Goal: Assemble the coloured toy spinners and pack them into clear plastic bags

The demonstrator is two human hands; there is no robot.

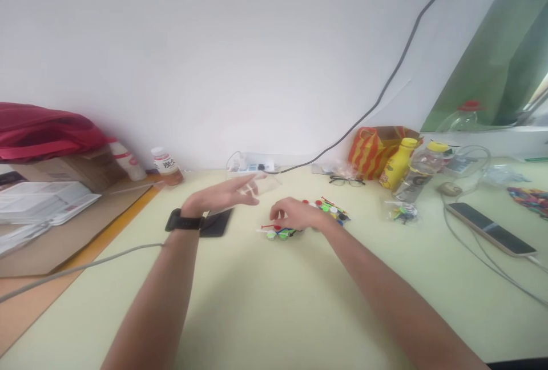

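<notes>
My left hand [231, 193], with a black watch [185, 221] on its wrist, is closed on a clear plastic bag [266, 185] above the table. My right hand [293, 213] reaches into a pile of small coloured pieces, its fingers bent down and together. What the fingertips hold, if anything, is hidden. White, green and red round pieces [277, 235] and thin sticks lie just under these fingers. More round pieces and sticks [329, 208] in red, green, yellow and black lie behind the right wrist.
A flat black object [218, 222] lies beneath my left hand. At right are a small bag of pieces [401, 211], a phone [490, 228] with cables, bottles [396, 164] and a striped bag [363, 150]. Glasses [346, 181] lie behind. Cardboard [115, 210] covers the left side.
</notes>
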